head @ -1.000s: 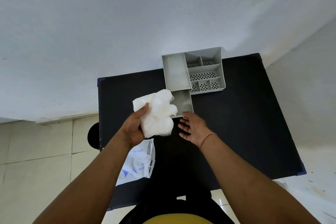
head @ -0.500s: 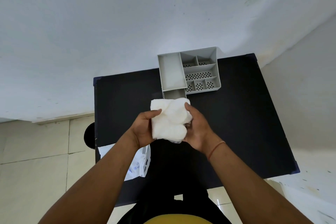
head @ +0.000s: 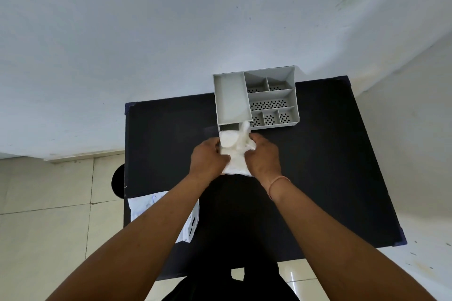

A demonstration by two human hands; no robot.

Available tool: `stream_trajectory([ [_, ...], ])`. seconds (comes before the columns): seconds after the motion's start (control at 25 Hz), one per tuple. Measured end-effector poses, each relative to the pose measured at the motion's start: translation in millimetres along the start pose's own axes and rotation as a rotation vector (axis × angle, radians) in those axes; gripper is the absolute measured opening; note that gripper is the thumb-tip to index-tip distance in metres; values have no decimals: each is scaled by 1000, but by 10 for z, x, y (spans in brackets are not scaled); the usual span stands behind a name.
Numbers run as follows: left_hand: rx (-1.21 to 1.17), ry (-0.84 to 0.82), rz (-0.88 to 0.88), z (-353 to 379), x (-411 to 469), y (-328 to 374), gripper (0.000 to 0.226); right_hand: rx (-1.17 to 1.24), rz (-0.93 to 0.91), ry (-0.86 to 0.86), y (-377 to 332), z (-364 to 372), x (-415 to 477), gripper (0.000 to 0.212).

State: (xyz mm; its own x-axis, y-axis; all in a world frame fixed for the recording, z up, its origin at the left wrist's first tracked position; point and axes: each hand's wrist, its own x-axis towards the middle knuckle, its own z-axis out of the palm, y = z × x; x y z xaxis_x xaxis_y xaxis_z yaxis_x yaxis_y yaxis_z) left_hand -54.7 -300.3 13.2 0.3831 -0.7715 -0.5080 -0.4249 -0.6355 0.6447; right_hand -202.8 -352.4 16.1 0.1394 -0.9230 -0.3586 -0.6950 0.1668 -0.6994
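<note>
A white wad of soft material sits between both hands over the pulled-out drawer of a grey organiser on the black table. My left hand grips the wad's left side with curled fingers. On the wad's right side my right hand holds it the same way. The wad covers most of the drawer's opening; only the drawer's far end shows.
The organiser stands at the table's far edge against a white wall, with several perforated compartments on its right. A white printed plastic bag lies at the table's near left, partly under my left forearm. Tiled floor lies to the left.
My right hand came from the table to the wad, and both hands moved it forward and down onto the open drawer.
</note>
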Motion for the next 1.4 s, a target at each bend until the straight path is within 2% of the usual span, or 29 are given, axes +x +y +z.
stream_trajectory([
  [0.12,338,64,189,99,74,137,26,-313,-184,-23,-48,144,124,36],
  [0.2,453,66,231,159,138,203,25,-453,-193,-93,-124,170,205,31],
  [0.28,447,77,196,178,209,201,24,-418,-96,-154,-169,129,272,37],
  [0.36,398,105,144,169,261,173,22,-204,8,-165,-171,50,297,38],
  [0.48,384,143,163,183,260,155,25,-41,-28,-54,-122,-1,143,37],
  [0.56,366,165,205,225,229,167,28,-119,-129,-4,-38,56,26,33],
  [0.68,366,110,213,248,190,187,30,-324,-282,-82,122,193,-8,14],
  [0.8,214,128,160,212,144,177,26,-275,-200,-52,109,211,124,19],
  [0.92,84,141,129,167,122,116,42,-208,-119,0,41,199,216,29],
  [1.04,75,57,153,132,104,76,51,-206,-155,-12,-4,183,186,34],
  [1.2,212,69,301,129,13,28,51,-380,-353,-68,23,204,179,22],
  [1.28,327,115,383,153,-13,2,44,-439,-391,-126,3,219,169,27],
  [1.4,478,112,413,169,4,14,35,-526,-392,-170,-34,198,161,35],
])
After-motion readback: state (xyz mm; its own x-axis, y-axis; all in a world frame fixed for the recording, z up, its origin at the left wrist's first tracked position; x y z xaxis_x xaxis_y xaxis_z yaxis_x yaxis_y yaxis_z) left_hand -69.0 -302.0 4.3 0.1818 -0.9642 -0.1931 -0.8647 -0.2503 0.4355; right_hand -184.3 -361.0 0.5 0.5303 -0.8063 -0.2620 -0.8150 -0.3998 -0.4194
